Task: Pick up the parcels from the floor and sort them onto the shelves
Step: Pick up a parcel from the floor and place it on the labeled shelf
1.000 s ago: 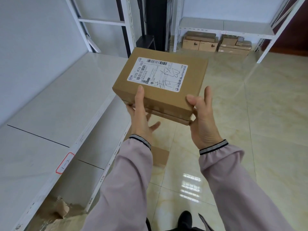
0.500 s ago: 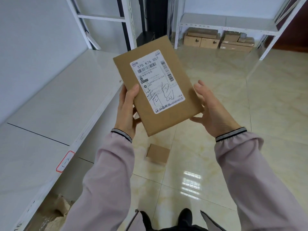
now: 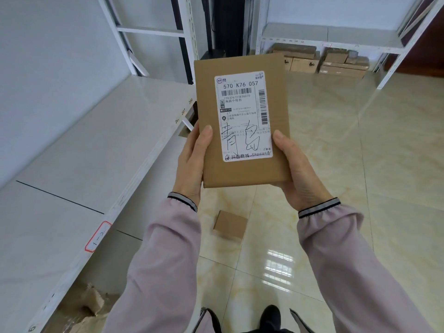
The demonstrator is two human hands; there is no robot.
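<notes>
Between both hands, brown parcel (image 3: 242,121) bears white, seemingly handwritten label (image 3: 243,115).

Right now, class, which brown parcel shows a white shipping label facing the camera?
The held parcel, gripped by the left hand and right hand. The small floor parcel shows plain cardboard; the far boxes show no such label.

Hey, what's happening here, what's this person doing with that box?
A person is holding a flat cardboard parcel up in both hands, left hand and right hand gripping its lower edges, with the shipping label facing them as if reading it. A white shelf runs along their left. A smaller box lies on the tiled floor below, and more boxes sit under the far shelving.
</notes>
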